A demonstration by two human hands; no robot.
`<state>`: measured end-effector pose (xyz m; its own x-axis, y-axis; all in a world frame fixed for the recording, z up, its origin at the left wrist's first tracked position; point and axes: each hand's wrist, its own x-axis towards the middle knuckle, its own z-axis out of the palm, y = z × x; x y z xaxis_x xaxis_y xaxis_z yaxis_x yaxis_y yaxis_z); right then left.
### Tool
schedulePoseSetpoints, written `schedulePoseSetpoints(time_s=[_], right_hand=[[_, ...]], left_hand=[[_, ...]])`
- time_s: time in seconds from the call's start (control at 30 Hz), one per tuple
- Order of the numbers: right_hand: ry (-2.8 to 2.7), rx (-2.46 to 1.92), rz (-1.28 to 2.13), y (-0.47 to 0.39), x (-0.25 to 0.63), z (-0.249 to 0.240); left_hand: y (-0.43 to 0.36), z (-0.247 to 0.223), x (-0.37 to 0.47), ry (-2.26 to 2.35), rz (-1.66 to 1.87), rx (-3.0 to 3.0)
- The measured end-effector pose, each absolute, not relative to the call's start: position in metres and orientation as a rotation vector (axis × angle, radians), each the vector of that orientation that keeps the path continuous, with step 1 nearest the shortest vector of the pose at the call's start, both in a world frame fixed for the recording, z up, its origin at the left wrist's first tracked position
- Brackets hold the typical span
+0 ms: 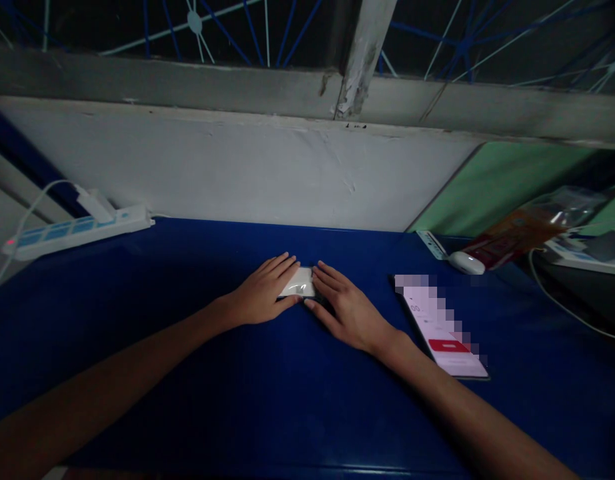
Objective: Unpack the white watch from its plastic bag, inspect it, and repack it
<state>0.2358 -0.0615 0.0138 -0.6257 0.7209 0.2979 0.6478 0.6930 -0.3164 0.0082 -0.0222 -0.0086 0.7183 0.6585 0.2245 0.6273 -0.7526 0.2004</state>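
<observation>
A: Where does your glossy white packet lie?
B: On the blue table, between your left hand and right hand, both touching its ends.
A: Your fingers?
B: Nearly straight on both hands; I can't tell whether they grip it.

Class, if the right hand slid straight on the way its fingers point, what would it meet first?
Probably the left hand, which faces the right hand across the shiny white packet that both seem to touch, though a slightly higher line might just slip past.
</observation>
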Motion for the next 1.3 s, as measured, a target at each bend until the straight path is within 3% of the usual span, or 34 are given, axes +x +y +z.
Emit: schedulePoseSetpoints(time_s=[0.37, 0.53, 0.77, 0.97, 1.17, 1.3], right_hand=[[-1.863, -0.959, 0.707, -0.044, 0.256, 0.024], [-1.678, -0.986, 0.868, -0.043, 0.254, 0.029], [-1.581, -1.107, 0.988, -0.03, 0.263, 0.019], [-1.799, -1.218, 0.8, -0.03, 0.258, 0.003], [-2.36, -1.199, 0.28, -0.039, 0.261, 0.007], [-2.645, -1.124, 0.28, -0.038, 0.272, 0.01]], left_hand=[[-0.032, 0.007, 0.017, 0.835, 0.791, 2.535], [-0.035, 0.006, 0.017, 0.701, 0.772, 2.482], [-0.027, 0.01, 0.008, 0.859, 0.82, 2.498], [-0.019, 0.008, 0.007, 0.798, 0.611, 2.773], [-0.02, -0.002, 0.008, 0.929, 0.456, 2.739], [-0.023, -0.001, 0.008, 0.988, 0.363, 2.744]])
